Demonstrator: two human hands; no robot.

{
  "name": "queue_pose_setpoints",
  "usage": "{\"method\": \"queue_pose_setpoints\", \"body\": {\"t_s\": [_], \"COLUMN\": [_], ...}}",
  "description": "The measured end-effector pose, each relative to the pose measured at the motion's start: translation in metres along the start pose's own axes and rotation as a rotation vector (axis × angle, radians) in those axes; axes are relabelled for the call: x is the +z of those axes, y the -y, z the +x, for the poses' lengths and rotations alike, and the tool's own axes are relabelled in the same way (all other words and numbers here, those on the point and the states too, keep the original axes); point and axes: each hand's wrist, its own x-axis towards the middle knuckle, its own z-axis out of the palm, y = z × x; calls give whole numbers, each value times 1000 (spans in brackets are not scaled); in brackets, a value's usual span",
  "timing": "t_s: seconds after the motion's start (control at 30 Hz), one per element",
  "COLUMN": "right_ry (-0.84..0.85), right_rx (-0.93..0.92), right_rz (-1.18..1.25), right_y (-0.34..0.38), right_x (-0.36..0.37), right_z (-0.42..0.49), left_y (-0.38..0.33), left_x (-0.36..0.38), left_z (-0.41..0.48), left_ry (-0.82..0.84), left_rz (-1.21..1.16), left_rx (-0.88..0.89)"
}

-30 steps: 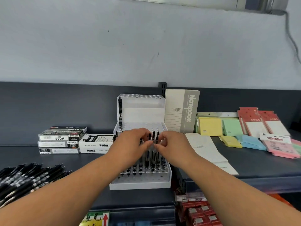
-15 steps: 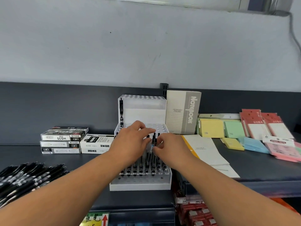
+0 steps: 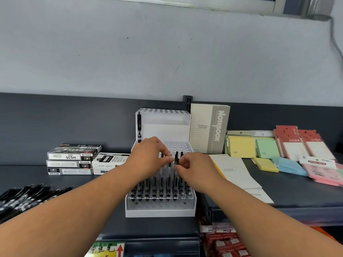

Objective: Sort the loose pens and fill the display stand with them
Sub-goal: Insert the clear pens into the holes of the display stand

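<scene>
Stand: white plastic display stand (image 3: 160, 212), round holes; frt rows w/ upright black pens (image 3: 154, 184).
Loose pens (image 3: 27, 198): black heap, counter (image 3: 83, 179) left.
Left grip (image 3: 148, 156): pinches pen (image 3: 176, 161) top.
Right grip (image 3: 193, 167): pinches same pen.

Hidden behind the left hand (image 3: 148, 158) and right hand (image 3: 194, 170): upper barrels of most standing pens (image 3: 161, 184) in the display stand (image 3: 160, 210). Impossible to tell a pinch from a mere touch at the left fingertips (image 3: 170, 160) on the pen (image 3: 176, 161) between the hands. Cut off by the left edge: the pile of loose pens (image 3: 26, 199). Cut off by the bottom edge: the arrow label (image 3: 108, 249) and red packs (image 3: 224, 243). Cropped at the right edge: the pink sticky notes (image 3: 323, 172). Too small to read: fine print on the pen boxes (image 3: 72, 160).
</scene>
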Motion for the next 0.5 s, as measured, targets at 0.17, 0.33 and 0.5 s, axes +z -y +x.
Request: {"method": "queue_pose_setpoints", "body": {"t_s": [0.17, 0.33, 0.5], "right_ry": [-5, 30, -7], "right_rx": [26, 41, 57], "right_rz": [-84, -126, -97], "right_y": [3, 4, 2], "right_x": [4, 0, -17], "right_z": [3, 4, 3], "left_y": [0, -1, 2], "left_x": [2, 1, -1], "left_z": [0, -2, -10], "left_ry": [7, 0, -13], "left_rz": [-62, -66, -80], "left_rx": [-29, -15, 10]}}
